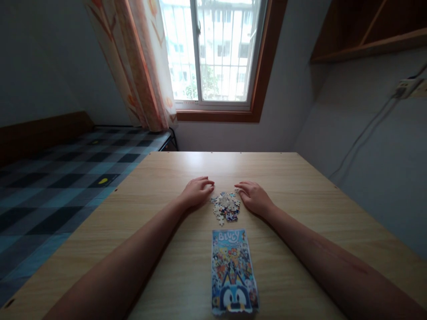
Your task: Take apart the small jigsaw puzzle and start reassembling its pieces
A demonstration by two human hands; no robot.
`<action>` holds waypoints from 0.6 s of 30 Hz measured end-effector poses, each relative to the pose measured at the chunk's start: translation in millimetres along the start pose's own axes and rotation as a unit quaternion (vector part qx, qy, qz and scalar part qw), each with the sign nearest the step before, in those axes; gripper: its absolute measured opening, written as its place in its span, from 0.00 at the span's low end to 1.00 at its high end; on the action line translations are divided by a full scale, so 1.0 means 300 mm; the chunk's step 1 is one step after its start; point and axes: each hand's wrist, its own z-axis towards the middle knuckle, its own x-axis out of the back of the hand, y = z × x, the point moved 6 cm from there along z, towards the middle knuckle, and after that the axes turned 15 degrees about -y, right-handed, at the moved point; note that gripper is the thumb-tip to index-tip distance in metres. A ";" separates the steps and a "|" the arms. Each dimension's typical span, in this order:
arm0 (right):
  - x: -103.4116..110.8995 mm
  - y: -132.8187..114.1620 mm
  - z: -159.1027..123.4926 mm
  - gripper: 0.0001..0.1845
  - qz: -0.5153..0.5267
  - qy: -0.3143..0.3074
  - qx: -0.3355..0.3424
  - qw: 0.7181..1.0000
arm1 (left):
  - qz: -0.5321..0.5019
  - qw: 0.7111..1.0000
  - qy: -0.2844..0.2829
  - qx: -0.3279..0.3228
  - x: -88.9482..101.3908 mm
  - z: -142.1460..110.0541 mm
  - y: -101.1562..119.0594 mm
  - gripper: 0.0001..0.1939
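Note:
A loose heap of jigsaw puzzle pieces (227, 206) lies on the wooden table, some showing pale backs and others printed colours. Just left of the heap rests my left hand (198, 191), palm down with its fingers stretched out and nothing in it. On the other side, my right hand (252, 195) lies on the tabletop with fingers extended, its fingertips close to a stray piece at the heap's edge. Nearer to me is a colourful picture sheet (233, 271) with "BLUEY" across its top and a blue cartoon dog at its bottom.
The light wood table (167, 284) reaches toward the window (223, 53). A bed with a checked cover (66, 186) stands along the left side. To the right, a cable (363, 129) hangs from a wall socket (405, 88) below a wooden shelf (373, 46).

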 end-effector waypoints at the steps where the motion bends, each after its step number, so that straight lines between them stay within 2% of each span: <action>1: -0.001 -0.001 0.000 0.17 -0.004 -0.002 -0.001 1.000 | -0.017 1.000 -0.008 -0.014 0.005 -0.001 -0.009 0.23; 6: -0.003 0.000 -0.004 0.16 -0.029 0.002 -0.012 0.999 | -0.070 0.996 -0.020 -0.050 0.010 -0.005 -0.040 0.24; 12: -0.001 0.020 -0.005 0.13 -0.025 0.012 -0.053 0.998 | -0.040 0.996 -0.042 -0.073 0.008 -0.010 -0.033 0.25; 18: -0.004 0.009 -0.002 0.10 -0.002 0.008 -0.025 1.000 | -0.011 0.996 -0.064 -0.067 0.003 -0.012 -0.034 0.27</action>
